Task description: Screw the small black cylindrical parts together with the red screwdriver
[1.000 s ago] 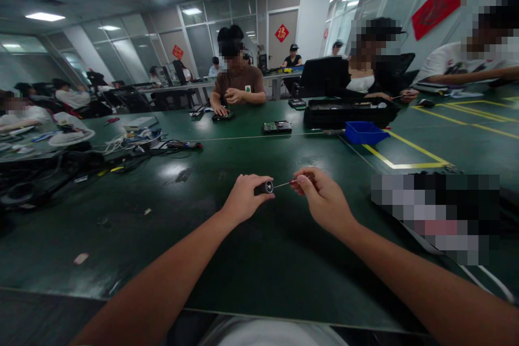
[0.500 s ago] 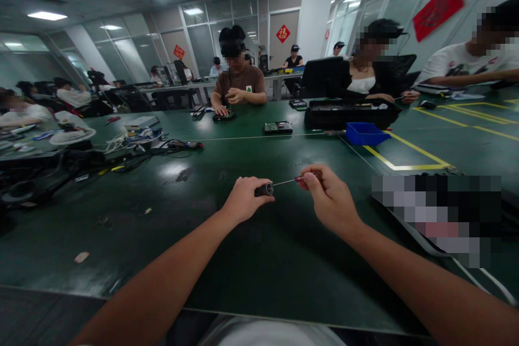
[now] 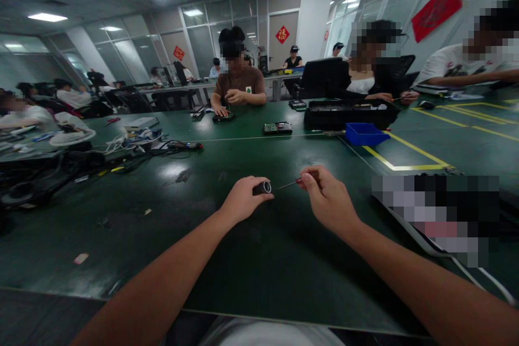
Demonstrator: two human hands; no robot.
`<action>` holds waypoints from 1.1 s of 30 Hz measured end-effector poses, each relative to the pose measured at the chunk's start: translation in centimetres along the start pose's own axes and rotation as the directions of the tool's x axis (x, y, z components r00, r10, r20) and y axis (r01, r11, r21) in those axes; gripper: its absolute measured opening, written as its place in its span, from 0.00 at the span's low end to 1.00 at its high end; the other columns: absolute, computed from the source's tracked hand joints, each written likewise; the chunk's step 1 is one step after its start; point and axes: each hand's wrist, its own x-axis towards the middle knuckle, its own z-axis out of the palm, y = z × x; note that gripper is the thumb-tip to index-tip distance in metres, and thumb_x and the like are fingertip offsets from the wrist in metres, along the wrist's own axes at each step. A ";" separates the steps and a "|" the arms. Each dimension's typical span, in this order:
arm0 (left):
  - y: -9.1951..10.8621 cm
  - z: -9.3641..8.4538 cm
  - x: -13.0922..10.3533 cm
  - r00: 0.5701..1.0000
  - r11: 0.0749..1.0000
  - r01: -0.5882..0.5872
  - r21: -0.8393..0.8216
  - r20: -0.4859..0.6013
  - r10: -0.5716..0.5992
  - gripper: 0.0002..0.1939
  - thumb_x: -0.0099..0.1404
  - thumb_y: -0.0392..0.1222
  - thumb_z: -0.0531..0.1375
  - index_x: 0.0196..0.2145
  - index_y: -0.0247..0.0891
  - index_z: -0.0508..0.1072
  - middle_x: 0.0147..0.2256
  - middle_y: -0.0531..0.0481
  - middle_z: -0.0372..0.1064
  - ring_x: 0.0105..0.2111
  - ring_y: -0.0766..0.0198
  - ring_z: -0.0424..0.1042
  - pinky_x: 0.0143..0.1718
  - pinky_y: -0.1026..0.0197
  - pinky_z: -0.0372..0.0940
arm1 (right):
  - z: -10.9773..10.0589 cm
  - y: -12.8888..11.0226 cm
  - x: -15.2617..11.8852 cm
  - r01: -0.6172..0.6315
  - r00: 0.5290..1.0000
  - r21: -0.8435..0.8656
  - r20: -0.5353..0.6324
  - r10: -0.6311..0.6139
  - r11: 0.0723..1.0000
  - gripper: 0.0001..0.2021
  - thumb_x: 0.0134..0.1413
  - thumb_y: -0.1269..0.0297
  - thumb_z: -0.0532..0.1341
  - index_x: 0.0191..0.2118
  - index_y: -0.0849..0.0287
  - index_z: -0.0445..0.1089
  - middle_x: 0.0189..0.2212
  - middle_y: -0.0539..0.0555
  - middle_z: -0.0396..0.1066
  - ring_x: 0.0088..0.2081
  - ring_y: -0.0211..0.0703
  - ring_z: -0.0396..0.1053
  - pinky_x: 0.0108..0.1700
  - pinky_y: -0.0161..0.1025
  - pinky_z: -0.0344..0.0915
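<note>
My left hand [image 3: 243, 197] is closed round a short black cylinder [image 3: 261, 188], whose round open end faces right. Across a small gap, my right hand [image 3: 324, 192] grips a screwdriver [image 3: 288, 185] by its reddish handle. The thin metal shaft points left and slightly down, its tip just short of the cylinder and not touching it. Both hands are above the dark green table [image 3: 259, 265].
A green circuit-board device [image 3: 278, 127] lies ahead, with a blue tray [image 3: 365, 134] and a long black box [image 3: 352, 114] to its right. Cables [image 3: 162, 146] are heaped at left. A person [image 3: 239, 84] works opposite.
The screwdriver's tip has come away from the cylinder's open end, and its shaft now tilts lower. My left hand and the cylinder have shifted very slightly left.
</note>
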 end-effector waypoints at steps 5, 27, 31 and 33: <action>-0.5 0.0 0.4 0.990 0.964 0.075 -0.254 -0.095 -0.102 0.17 0.64 0.43 0.64 0.50 0.41 0.72 0.47 0.48 0.73 0.46 0.58 0.72 0.51 0.56 0.66 | -0.1 0.0 0.1 -0.010 1.000 0.014 -0.021 0.010 1.000 0.11 0.67 0.55 0.53 0.41 0.55 0.68 0.34 0.55 0.77 0.37 0.50 0.77 0.39 0.46 0.68; 0.4 0.1 3.3 0.940 0.938 -0.082 0.336 0.339 -0.039 0.13 0.67 0.47 0.60 0.45 0.42 0.78 0.43 0.44 0.74 0.43 0.52 0.72 0.42 0.56 0.64 | -0.1 0.0 0.1 -0.001 1.000 0.031 -0.021 0.002 1.000 0.11 0.67 0.56 0.52 0.42 0.56 0.67 0.34 0.55 0.77 0.37 0.49 0.76 0.39 0.46 0.68; -0.6 -1.7 3.2 0.948 0.997 0.044 0.069 0.312 -0.063 0.11 0.66 0.48 0.61 0.41 0.41 0.79 0.40 0.48 0.76 0.38 0.57 0.73 0.39 0.59 0.62 | -0.1 -0.1 0.1 0.001 1.000 0.028 -0.001 -0.001 1.000 0.12 0.68 0.56 0.52 0.43 0.56 0.67 0.35 0.56 0.77 0.38 0.49 0.76 0.39 0.45 0.68; -1.5 -3.3 2.9 0.952 0.978 0.183 -0.098 0.268 -0.151 0.13 0.64 0.48 0.63 0.42 0.38 0.79 0.40 0.47 0.76 0.32 0.60 0.72 0.35 0.60 0.61 | -0.2 -0.1 0.1 0.001 1.000 0.034 0.009 -0.002 0.999 0.12 0.68 0.56 0.52 0.42 0.56 0.67 0.34 0.56 0.77 0.37 0.49 0.76 0.38 0.44 0.68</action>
